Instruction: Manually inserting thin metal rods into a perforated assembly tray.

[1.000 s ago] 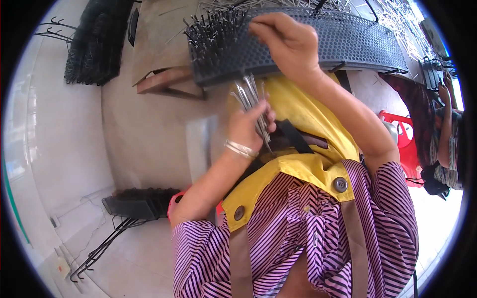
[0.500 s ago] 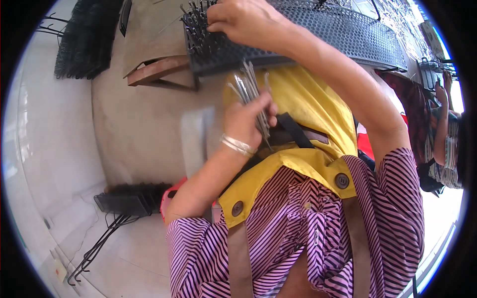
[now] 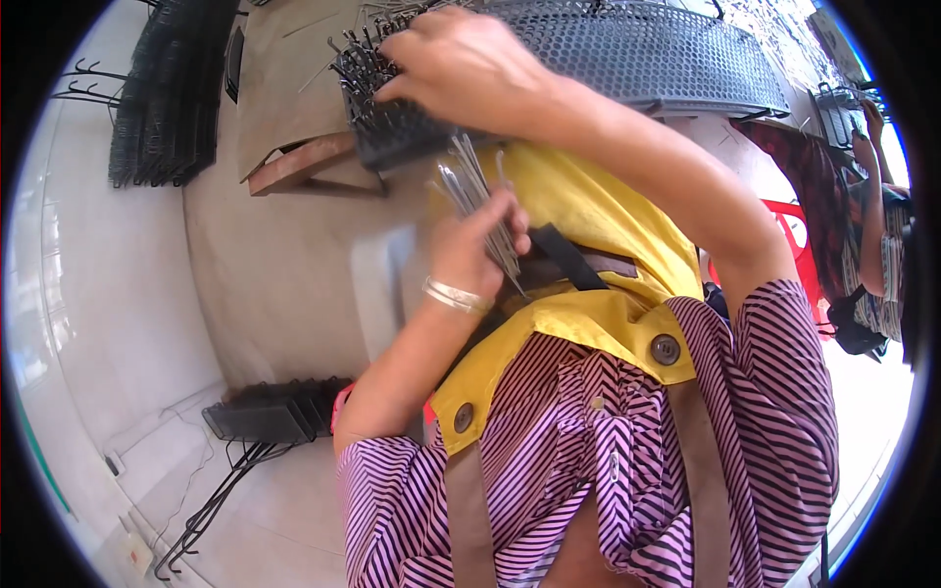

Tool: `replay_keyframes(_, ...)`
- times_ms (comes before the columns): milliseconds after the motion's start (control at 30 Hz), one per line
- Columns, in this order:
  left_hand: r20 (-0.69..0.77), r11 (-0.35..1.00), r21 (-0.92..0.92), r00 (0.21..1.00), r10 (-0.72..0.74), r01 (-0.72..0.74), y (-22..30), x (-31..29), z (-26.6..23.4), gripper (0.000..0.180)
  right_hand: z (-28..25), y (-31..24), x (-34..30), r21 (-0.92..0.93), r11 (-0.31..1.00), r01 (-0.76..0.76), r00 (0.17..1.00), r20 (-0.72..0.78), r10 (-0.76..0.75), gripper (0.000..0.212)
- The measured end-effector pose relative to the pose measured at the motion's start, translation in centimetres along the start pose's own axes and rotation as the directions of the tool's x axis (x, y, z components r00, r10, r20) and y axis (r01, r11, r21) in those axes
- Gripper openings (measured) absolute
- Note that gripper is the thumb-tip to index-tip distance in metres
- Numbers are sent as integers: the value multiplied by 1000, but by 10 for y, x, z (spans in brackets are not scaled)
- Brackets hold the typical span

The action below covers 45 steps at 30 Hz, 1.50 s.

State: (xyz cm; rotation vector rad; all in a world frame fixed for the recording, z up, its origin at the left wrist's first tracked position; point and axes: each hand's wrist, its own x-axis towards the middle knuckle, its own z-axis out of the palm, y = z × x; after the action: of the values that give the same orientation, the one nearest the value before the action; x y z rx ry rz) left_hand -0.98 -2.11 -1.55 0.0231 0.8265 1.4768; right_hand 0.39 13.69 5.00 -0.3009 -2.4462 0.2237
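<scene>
My left hand (image 3: pixel 480 240) is closed around a bundle of thin silver metal rods (image 3: pixel 474 181), held upright at a slant before my yellow apron (image 3: pixel 578 196). Some rods have bent upper ends. Over the left end of a black perforated rack (image 3: pixel 647 59) is my right hand (image 3: pixel 466 69), palm down, thumb and fingers apart, with nothing visible between them. Below and beside those fingers, many dark and silver rods with hooked tips (image 3: pixel 358 69) stand crowded in the rack. Motion blur softens the right fingertips, and the hand hides part of the rods.
A brown metal support (image 3: pixel 304 165) sticks out left of the rack. Black wire bundles (image 3: pixel 167 93) hang at the far left, and black racks on a stand (image 3: pixel 274 410) are lower left. Loose silver rods (image 3: pixel 774 39) lie at the far right, near another person (image 3: pixel 872 225).
The right thumb and fingers have parted from the rod tips they were closed at. The left hand keeps its bundle. The whole view has shifted slightly.
</scene>
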Motion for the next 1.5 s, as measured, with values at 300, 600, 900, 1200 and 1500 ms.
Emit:
replay_keyframes(300, -42, 997, -25, 997, 71, -72, 2, -3, 8, 17, -32, -15, -83, 559, 473, -681, 731, 478, 487, 16)
replay_keyframes(600, -120, 1000, -25, 993, 10, -13, 1, -1, 1, 17, -30, 11, -45, 889, 316, -332, 715, 18, 699, 2)
replay_keyframes(900, -110, 997, -72, 994, 7, -15, 0, -3, 3, 25, -6, 3, -27, 653, 727, -209, 845, -254, 471, 3)
replay_keyframes(1200, -141, 995, -76, 989, 49, -60, -2, 0, 0, 19, 15, 14, -23, 509, 861, -1, 955, -255, 152, 2)
replay_keyframes(1500, -162, 996, -52, 985, 57, -66, 0, 0, -1, 13, 5, 3, -43, 220, 948, -228, 974, 61, 220, 22)
